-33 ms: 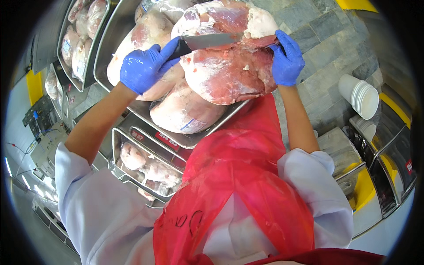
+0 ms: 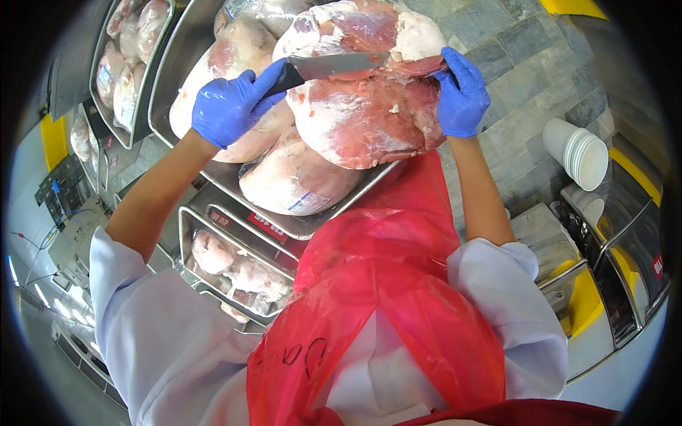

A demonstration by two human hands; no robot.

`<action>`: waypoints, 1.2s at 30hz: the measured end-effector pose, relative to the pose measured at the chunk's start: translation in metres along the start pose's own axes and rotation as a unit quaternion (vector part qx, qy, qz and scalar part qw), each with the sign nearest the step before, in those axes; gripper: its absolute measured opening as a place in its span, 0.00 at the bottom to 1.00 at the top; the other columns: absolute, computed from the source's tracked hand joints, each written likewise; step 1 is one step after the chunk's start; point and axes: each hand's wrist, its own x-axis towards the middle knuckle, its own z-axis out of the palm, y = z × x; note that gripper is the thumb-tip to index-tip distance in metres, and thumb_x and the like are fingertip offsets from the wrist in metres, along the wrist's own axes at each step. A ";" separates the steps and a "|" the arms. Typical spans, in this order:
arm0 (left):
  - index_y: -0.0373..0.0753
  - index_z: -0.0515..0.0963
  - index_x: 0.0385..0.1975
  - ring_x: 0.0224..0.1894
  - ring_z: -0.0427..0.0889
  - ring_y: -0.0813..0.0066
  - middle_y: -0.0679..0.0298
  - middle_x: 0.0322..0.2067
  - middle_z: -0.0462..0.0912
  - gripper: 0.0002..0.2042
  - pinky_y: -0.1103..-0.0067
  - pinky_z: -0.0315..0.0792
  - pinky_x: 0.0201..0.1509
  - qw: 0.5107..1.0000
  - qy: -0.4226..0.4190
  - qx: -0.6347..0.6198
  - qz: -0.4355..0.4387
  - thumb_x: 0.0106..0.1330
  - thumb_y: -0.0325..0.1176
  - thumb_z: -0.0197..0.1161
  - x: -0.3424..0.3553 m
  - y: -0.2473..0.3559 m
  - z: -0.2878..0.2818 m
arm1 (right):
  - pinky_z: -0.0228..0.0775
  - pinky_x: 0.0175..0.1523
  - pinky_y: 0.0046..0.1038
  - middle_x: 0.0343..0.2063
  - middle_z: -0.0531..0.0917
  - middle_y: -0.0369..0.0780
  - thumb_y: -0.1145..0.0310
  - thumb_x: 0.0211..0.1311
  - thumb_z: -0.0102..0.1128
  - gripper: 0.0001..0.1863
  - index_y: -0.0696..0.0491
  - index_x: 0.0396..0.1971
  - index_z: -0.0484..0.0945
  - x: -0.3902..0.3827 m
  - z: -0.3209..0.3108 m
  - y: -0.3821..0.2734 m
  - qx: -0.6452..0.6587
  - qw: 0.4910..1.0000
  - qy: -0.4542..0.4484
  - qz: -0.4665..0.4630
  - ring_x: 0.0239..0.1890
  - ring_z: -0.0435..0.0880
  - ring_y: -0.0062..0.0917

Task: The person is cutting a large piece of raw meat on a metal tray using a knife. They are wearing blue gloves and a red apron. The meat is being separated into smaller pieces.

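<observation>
In front of me a large cut of raw meat [image 2: 376, 124], red with white fat, rests on top of other pieces in a deep metal tub [image 2: 339, 206]. My left hand [image 2: 229, 108], in a blue glove, is closed round the black handle of a knife [image 2: 339, 66]. The blade lies level across the cut, its tip pointing right. At the cut's right edge my gloved right hand [image 2: 463, 96] pinches a strip of red meat [image 2: 420, 67] near the knife's tip. Its fingertips are partly hidden. Pale, plastic-wrapped pieces of meat [image 2: 302, 174] lie underneath.
Another metal tub [image 2: 170, 32] with wrapped meat stands at the far left. A lower tub [image 2: 186, 238] with meat pieces is nearer. White stacked buckets [image 2: 577, 153] are on the tiled floor [image 2: 526, 78] at right, beside a metal cart [image 2: 604, 248].
</observation>
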 end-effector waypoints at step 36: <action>0.47 0.78 0.48 0.24 0.83 0.55 0.56 0.30 0.84 0.20 0.66 0.76 0.26 0.977 0.055 -0.128 -0.162 0.62 0.52 0.64 0.014 0.092 0.063 | 0.77 0.47 0.29 0.40 0.85 0.40 0.71 0.60 0.63 0.12 0.51 0.44 0.84 0.041 -0.039 0.007 -0.177 0.957 -0.193 -0.123 0.41 0.84 0.34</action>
